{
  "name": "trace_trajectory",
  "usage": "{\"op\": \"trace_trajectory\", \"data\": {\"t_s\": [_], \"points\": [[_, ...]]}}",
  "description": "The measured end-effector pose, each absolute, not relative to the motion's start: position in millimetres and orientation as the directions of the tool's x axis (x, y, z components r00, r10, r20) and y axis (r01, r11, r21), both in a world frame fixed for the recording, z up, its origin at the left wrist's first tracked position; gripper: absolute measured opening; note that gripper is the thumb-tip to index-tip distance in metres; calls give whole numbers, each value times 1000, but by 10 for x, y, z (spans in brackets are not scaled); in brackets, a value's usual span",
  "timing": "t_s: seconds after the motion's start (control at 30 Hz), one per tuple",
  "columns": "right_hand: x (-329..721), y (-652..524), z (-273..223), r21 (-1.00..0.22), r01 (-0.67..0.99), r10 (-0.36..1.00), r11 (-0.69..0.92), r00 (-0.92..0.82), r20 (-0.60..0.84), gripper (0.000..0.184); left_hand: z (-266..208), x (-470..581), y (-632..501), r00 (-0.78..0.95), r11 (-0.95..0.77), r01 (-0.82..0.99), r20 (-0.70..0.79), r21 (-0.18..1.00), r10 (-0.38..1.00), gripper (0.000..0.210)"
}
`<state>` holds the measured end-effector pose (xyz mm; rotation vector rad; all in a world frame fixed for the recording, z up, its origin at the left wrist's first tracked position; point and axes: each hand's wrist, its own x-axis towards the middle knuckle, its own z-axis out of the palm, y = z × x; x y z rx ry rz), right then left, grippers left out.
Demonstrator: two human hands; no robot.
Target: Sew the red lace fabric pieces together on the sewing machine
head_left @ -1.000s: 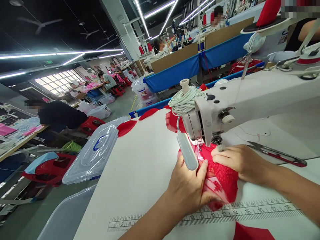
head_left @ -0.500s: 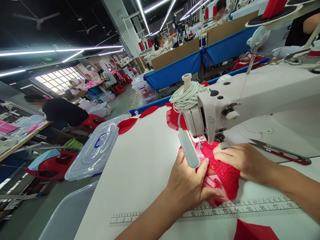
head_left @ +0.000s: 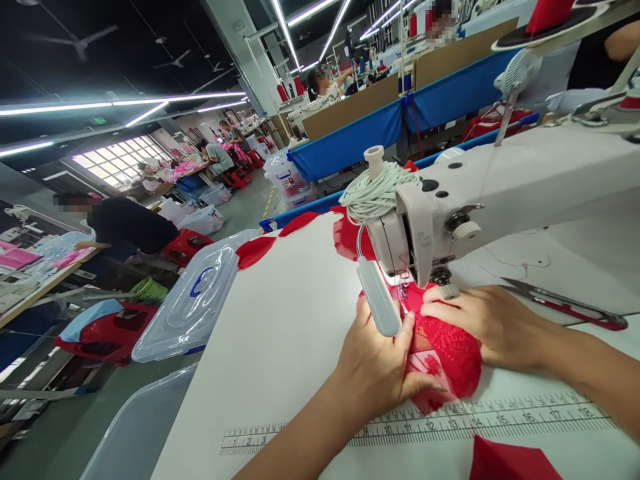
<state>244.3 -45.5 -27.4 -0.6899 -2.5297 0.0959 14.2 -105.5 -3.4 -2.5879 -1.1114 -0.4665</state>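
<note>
A piece of red lace and sheer fabric point(head_left: 453, 353) lies on the white table under the needle end of a sewing machine point(head_left: 530, 183). My left hand point(head_left: 373, 367) rests on its near left part, fingers spread and thumb held apart; a small lamp point(head_left: 379, 297) covers some of the fingers. At the right edge, my right hand point(head_left: 493, 323) has its fingers bent and pressed together on the lace. The presser foot point(head_left: 403, 290) stands at the far side of the fabric, just beyond both hands.
Thread snips point(head_left: 565, 303) lie right of my right hand. A printed ruler point(head_left: 480, 420) runs along the near table, with a red fabric piece point(head_left: 513, 460) below it. More red pieces point(head_left: 255, 252) trail along the far edge. A clear lidded bin point(head_left: 193, 293) stands left.
My right hand has shifted slightly left on the lace, and the fabric around it has bunched a little. My left hand stays almost in place.
</note>
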Motion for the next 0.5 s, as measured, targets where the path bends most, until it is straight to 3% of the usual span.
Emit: {"op": "trace_trajectory", "data": {"t_s": [0.17, 0.37, 0.5], "points": [[2445, -459, -353, -154, 390, 409, 908, -743, 530, 26, -27, 197, -1049, 691, -698, 711, 276, -90, 668, 65], [2460, -477, -390, -172, 416, 441, 893, -738, 511, 29, -31, 235, -1100, 661, -680, 732, 285, -42, 694, 73], [2462, -494, -360, -209, 393, 443, 895, -744, 500, 25, -45, 226, -1138, 663, -677, 733, 302, -72, 686, 76]]}}
